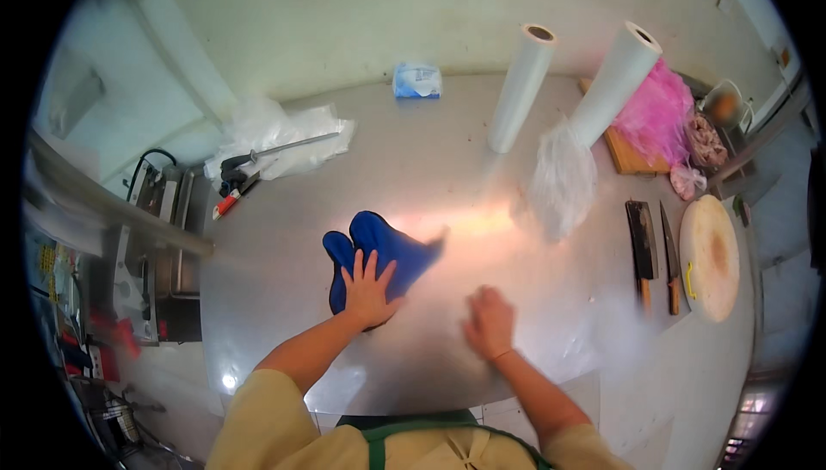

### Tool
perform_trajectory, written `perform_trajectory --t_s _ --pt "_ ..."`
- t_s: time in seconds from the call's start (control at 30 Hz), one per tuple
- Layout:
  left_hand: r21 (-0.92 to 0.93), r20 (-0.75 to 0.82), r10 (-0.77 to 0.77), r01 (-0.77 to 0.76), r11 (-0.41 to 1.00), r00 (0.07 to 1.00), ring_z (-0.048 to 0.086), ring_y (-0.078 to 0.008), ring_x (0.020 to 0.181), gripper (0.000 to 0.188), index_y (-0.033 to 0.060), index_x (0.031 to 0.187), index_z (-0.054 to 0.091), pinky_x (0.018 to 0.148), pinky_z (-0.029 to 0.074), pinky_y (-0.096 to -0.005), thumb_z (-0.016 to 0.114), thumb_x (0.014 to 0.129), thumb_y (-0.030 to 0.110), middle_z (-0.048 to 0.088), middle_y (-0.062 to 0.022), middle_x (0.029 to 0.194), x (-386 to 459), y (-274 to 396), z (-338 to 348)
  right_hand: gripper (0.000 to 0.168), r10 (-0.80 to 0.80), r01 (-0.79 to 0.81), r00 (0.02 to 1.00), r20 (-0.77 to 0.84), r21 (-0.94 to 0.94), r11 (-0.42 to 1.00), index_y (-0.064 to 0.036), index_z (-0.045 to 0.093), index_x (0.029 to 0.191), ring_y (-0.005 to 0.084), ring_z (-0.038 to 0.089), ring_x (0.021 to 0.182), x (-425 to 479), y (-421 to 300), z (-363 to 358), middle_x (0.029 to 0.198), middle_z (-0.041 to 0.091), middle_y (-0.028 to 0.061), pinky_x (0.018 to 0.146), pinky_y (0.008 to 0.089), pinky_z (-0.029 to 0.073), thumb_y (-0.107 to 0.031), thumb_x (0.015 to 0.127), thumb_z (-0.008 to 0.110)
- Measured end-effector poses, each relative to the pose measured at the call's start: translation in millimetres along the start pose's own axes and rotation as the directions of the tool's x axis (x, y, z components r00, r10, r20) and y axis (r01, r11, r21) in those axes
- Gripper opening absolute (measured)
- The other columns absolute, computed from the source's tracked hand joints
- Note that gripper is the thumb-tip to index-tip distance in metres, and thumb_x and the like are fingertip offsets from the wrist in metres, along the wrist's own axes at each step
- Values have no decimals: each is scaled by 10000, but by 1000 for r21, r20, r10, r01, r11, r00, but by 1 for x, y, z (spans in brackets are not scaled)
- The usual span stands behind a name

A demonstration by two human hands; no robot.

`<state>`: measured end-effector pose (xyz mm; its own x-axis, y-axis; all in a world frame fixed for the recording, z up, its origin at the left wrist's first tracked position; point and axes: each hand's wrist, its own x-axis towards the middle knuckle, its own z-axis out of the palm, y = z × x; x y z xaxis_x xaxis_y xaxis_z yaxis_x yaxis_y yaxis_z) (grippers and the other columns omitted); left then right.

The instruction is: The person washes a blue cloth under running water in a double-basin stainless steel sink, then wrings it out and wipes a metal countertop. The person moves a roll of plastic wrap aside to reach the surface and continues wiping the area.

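A blue fabric item with dark edging (381,237) lies on the stainless steel table (277,354); its rounded lobes give it a mitt-like outline. Across its lower part rests my left hand (371,292), palm down with the fingers spread. The item's narrow right end is blurred. To the right, apart from the fabric, my right hand (490,321) is curled into a loose fist over the table. Motion blur softens that hand, and nothing shows in it.
At right lie a cleaver (642,237), a pointed knife (669,257) and a round cutting board (710,257). Two plastic film rolls (524,89) stand behind, near a pink bag (658,115). A sharpening steel (290,147) and a red-handled knife (233,197) lie back left.
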<state>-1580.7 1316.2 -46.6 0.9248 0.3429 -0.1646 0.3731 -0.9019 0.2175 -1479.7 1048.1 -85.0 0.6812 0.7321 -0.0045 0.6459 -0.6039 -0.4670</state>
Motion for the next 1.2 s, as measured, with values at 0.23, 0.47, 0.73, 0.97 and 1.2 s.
perform_trajectory --t_s 0.23,0.47,0.73,0.97,1.2 --pt "-35 -290 -288 290 956 913 112 -388 1406 793 74 1410 360 1052 143 -656 582 803 535 225 -205 1497 146 2 18 685 143 -178 976 -164 -224 958 -79 445 1323 428 259 1329 25 120 -53 1432 331 214 1027 615 206 -428 762 626" --pt "-97 -318 -422 413 905 849 107 -337 1422 679 72 1422 349 1095 148 -580 474 887 471 232 -169 1511 335 -13 2 693 169 -191 979 -118 -212 958 -86 486 1286 432 266 1329 24 133 -55 1425 341 219 1020 625 189 -467 729 643" --pt "-28 -293 -254 258 966 922 117 -332 1419 655 86 1405 392 1089 160 -590 459 886 482 236 -156 1512 385 -33 -4 686 198 -213 976 -88 -222 951 -93 477 1302 413 252 1345 33 127 -56 1441 330 200 1053 599 163 -444 737 648" --pt "54 68 217 -220 974 974 69 -368 1418 833 52 1403 372 1067 87 -655 561 781 573 186 -193 1513 178 40 15 725 210 -221 975 -74 -212 952 -72 444 1310 426 236 1345 33 118 -61 1434 311 222 1047 598 174 -403 705 667" --pt "-269 174 131 -80 960 976 425 -367 1200 530 94 1203 568 935 403 -484 655 786 410 398 -192 1365 260 41 -38 687 192 -220 971 -144 -217 951 -115 504 1279 398 269 1343 26 128 -51 1430 355 184 1032 614 196 -456 705 667"
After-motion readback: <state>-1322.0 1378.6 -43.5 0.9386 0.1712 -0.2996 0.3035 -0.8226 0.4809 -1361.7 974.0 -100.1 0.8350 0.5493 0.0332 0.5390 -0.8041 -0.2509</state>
